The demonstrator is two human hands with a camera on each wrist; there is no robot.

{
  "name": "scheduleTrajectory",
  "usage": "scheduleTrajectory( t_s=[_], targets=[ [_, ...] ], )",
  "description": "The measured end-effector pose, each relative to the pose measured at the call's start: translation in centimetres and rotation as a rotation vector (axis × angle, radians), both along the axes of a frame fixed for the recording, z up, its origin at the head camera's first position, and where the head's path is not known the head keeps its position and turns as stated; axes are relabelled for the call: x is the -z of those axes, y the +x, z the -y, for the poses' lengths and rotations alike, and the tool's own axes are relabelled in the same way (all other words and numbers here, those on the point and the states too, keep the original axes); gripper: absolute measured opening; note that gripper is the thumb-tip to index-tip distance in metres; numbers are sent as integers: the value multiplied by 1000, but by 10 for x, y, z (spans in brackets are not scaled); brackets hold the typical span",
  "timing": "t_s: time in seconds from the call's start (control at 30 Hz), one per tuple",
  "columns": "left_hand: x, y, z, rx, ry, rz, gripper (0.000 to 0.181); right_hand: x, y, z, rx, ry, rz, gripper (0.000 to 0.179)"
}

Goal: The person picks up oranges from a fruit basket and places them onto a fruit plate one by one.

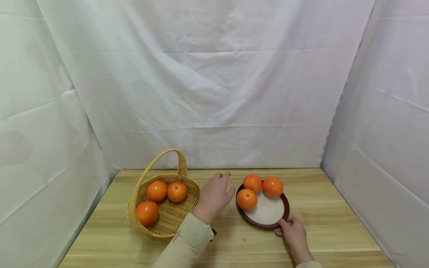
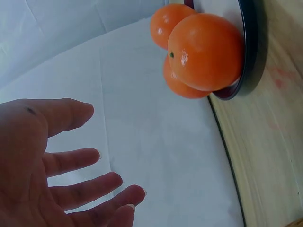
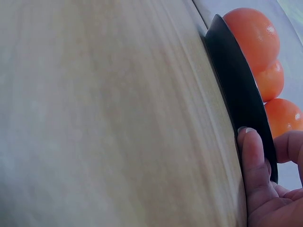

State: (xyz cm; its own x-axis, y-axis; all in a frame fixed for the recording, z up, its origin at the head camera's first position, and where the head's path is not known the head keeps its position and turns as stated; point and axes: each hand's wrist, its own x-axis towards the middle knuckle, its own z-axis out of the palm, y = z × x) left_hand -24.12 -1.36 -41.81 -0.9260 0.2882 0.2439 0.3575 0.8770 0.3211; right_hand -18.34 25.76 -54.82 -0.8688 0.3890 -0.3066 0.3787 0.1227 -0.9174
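My left hand (image 1: 214, 195) hovers between the basket and the plate, its fingers spread and holding nothing; the left wrist view shows the same bare palm and fingers. My right hand (image 1: 293, 234) pinches the near right rim of a dark-edged plate (image 1: 267, 212), thumb over the edge and fingers beneath it. On the plate's far left part sit three oranges: one at the left (image 1: 247, 200), one behind it (image 1: 253, 183) and one at the right (image 1: 273, 187). In the right wrist view the plate's dark side (image 3: 236, 80) appears between thumb and fingers.
A yellow wicker basket (image 1: 172, 221) with a tall arched handle stands on the left of the wooden table (image 1: 335, 223). Inside it lie three oranges (image 1: 147, 213). White cloth (image 1: 214, 93) hangs behind and along both sides.
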Motion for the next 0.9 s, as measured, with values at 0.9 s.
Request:
scheduleTrajectory(
  t_s=[0.9],
  targets=[
    [0, -4, 53, -95, -93, -40, 50, 2, -1, -1, -22, 2, -12, 33]
  ],
)
